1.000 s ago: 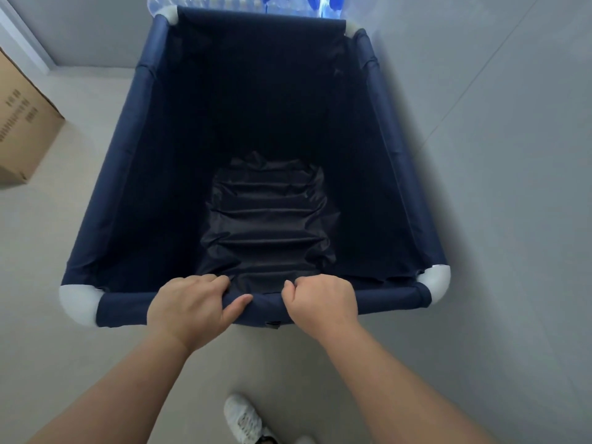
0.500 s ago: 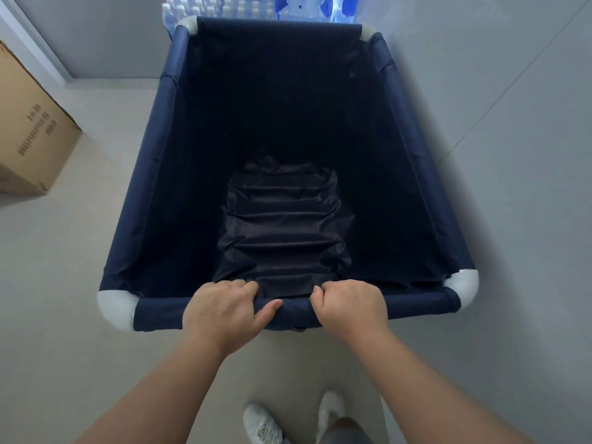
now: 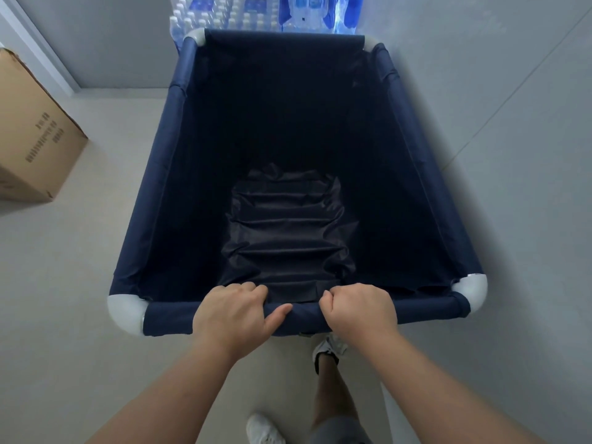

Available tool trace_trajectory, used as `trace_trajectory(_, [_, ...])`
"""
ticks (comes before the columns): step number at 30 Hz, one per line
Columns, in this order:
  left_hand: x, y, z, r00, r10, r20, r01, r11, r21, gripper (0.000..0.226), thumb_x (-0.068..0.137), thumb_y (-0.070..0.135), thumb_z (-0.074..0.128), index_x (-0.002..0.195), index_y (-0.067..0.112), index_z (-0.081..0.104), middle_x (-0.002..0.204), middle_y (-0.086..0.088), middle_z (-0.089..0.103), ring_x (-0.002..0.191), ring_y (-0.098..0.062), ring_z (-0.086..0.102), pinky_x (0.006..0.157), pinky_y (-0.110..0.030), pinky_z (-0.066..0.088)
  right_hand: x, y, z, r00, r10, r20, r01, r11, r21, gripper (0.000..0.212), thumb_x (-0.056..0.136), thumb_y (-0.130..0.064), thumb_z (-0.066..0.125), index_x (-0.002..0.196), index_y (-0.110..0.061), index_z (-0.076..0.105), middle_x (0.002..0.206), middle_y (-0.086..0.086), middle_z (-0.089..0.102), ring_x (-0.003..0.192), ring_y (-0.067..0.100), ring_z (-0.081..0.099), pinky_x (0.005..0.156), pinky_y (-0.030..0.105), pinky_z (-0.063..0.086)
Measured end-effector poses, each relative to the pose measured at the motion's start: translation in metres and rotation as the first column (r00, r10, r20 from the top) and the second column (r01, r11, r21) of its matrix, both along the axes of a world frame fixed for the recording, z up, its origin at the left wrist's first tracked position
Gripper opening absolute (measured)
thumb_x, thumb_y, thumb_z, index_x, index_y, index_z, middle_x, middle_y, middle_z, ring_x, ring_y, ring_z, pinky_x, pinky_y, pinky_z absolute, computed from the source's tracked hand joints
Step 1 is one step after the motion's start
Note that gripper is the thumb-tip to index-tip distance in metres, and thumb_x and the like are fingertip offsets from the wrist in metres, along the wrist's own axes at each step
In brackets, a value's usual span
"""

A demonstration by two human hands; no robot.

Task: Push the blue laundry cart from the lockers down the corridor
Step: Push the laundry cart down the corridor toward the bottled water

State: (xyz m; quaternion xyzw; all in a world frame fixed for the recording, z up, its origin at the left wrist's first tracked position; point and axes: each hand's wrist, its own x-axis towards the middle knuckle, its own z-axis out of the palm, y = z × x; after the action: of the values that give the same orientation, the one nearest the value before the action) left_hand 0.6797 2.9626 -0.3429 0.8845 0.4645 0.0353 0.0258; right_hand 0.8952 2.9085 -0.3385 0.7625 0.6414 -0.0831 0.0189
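Note:
The blue laundry cart (image 3: pixel 153 193) fills the middle of the head view, a dark navy fabric bin with white corner joints and nothing inside but its wrinkled bottom. My left hand (image 3: pixel 234 315) grips the near top rail left of centre, thumb along the rail. Just to its right, my right hand (image 3: pixel 358 310) is clenched on the same rail. Both forearms reach in from the bottom edge.
Packs of water bottles (image 3: pixel 224 14) stand stacked right beyond the cart's far end. A cardboard box (image 3: pixel 35 139) sits on the floor at the left by a door frame. A grey wall (image 3: pixel 512 155) runs close along the cart's right side. My white shoes (image 3: pixel 330 346) show below the rail.
The cart has shifted rightward and lower in the view, showing more of the bottle packs and the box. My right foot has stepped forward under the rail. Both hands keep their grip.

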Motion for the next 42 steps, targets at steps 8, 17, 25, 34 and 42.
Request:
trace_trajectory(8, [0.004,0.001,0.002,1.000,0.018,-0.001,-0.018,0.999,-0.032,0.066,0.090,0.073,0.017,0.078,0.025,0.060,0.076,0.007,0.060,0.069,-0.018,0.057,0.063,-0.034,0.039,0.004,0.000,0.003,1.000,0.019,0.020,-0.020,1.000,0.015,0.047,0.088,-0.045,0.019,0.060,-0.024,0.050,0.051,-0.006,0.044,0.050,0.017,0.042,0.045,0.031,0.019])
trace_trajectory(17, [0.001,0.003,0.000,1.000,0.002,0.018,-0.002,1.000,-0.020,0.063,0.090,0.073,0.022,0.073,0.025,0.058,0.071,0.007,0.059,0.063,-0.017,0.055,0.060,-0.034,0.040,0.003,0.003,0.003,0.999,0.031,0.005,-0.031,0.999,0.015,0.053,0.086,-0.048,0.015,0.066,-0.025,0.058,0.057,-0.006,0.052,0.054,0.016,0.047,0.048,0.031,0.027])
trace_trajectory(25, [0.009,0.001,-0.001,1.000,0.005,0.025,-0.004,0.999,-0.035,0.063,0.090,0.073,0.021,0.072,0.025,0.058,0.071,0.006,0.059,0.064,-0.017,0.057,0.059,-0.035,0.039,0.010,0.001,0.006,1.000,0.005,-0.020,-0.004,0.999,0.040,0.056,0.084,-0.049,0.012,0.069,-0.024,0.060,0.061,-0.005,0.056,0.057,0.016,0.050,0.055,0.032,0.036])
trace_trajectory(34, [0.006,0.001,0.003,1.000,0.004,0.007,-0.003,0.997,-0.075,0.066,0.090,0.073,0.017,0.077,0.025,0.060,0.074,0.006,0.059,0.067,-0.017,0.057,0.062,-0.035,0.040,0.008,0.000,0.003,1.000,-0.009,-0.022,0.010,1.000,0.013,0.051,0.084,-0.050,0.015,0.067,-0.025,0.056,0.065,-0.005,0.061,0.058,0.017,0.049,0.054,0.033,0.031])
trace_trajectory(42, [0.011,-0.001,0.008,0.998,0.068,-0.001,-0.068,0.988,-0.142,0.071,0.087,0.077,0.009,0.082,0.026,0.058,0.081,0.007,0.061,0.076,-0.018,0.058,0.072,-0.036,0.042,0.013,0.008,0.007,0.999,-0.019,-0.030,0.015,0.995,-0.102,0.046,0.088,-0.049,0.021,0.068,-0.024,0.054,0.071,-0.003,0.066,0.061,0.021,0.050,0.056,0.035,0.033])
